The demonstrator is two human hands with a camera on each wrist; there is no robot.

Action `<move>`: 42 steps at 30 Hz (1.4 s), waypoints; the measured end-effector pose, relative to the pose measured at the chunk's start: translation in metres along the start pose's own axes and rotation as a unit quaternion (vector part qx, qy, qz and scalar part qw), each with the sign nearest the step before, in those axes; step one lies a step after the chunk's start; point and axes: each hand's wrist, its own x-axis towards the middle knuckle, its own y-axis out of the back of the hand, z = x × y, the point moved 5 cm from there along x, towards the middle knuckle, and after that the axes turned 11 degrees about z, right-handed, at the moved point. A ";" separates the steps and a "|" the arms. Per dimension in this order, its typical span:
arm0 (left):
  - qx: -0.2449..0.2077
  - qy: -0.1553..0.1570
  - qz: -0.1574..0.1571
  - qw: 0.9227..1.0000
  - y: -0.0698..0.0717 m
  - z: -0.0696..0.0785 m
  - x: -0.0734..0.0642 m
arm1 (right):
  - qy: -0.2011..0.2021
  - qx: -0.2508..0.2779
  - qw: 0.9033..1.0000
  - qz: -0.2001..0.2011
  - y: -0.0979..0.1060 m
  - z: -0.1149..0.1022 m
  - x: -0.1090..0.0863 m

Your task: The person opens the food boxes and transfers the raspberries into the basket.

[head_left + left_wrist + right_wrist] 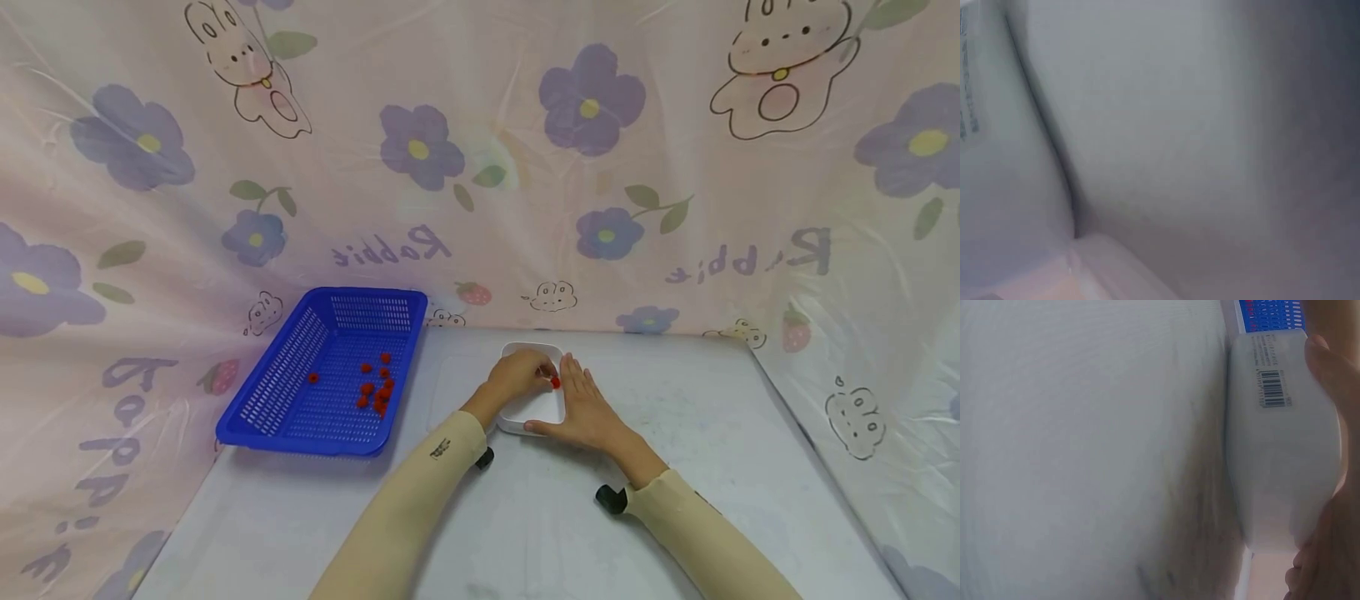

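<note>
In the head view, a white rectangular box (542,410) stands open on the table. My left hand (517,372) reaches into it from the left, fingers bent, pinching a small round red piece (555,383) near the right wall. Along the box's right side lies my right hand (588,414), its fingers straight and its thumb stretched across the near rim. The right wrist view has the box's outer wall (1285,456) with a barcode label, and the right thumb (1322,359) at one corner. The left wrist view shows no left fingers, only a pale labelled surface (1010,169).
A blue perforated basket (258,429) stands on the left, holding several small red pieces (382,396), mostly towards its right side. Between basket and box lies a faint, clear flat lid-like sheet (448,387). A patterned curtain (510,208) hangs behind the white table (540,525).
</note>
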 end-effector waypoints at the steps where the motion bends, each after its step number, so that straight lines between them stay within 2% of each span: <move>1: 0.002 0.002 0.002 1.000 0.000 0.000 0.000 | 0.000 0.000 1.000 0.000 0.000 0.000 0.000; 19: 0.023 0.000 0.007 1.000 0.003 -0.002 -0.006 | 0.006 0.006 1.000 -0.007 -0.001 -0.005 0.002; 28: -0.041 -0.004 0.008 0.999 0.020 -0.001 -0.016 | 0.012 0.005 1.000 -0.001 0.002 -0.009 0.002; 33: -0.070 -0.010 0.022 0.997 0.028 -0.005 -0.020 | 0.014 0.005 1.000 0.006 0.002 -0.007 0.003; 42: -0.121 0.003 0.046 0.992 0.040 -0.013 -0.032 | 0.005 0.008 1.000 0.010 0.000 0.000 0.001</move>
